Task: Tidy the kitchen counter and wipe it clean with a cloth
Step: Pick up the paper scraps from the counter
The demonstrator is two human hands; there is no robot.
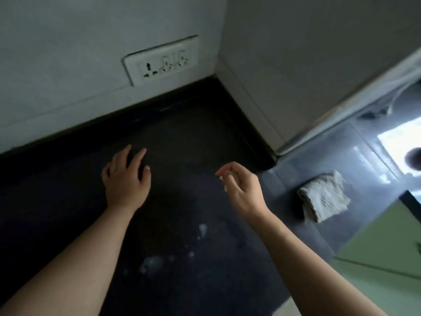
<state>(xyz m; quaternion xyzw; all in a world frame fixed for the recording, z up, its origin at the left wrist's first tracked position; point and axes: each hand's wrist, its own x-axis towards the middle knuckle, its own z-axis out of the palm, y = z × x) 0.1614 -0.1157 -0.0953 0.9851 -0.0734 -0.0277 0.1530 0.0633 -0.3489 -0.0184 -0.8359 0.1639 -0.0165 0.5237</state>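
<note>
- The cloth (323, 199) lies folded on the desk (186, 137) at the frame's right, untouched.
- White smears (152, 264) at lower centre await wiping.
- Left hand (126, 179) spread, hovering; right hand (241, 190) loosely curled, apparently pinching something small.
- Next, probably: reach right for the cloth.

Right hand (241, 188) is curled around something small and pale, too blurry to make out what. The round dark thing (413, 159) is cut off by the right edge. Whitish smears (152, 264) on the tabletop (182, 137) could be anything.
</note>
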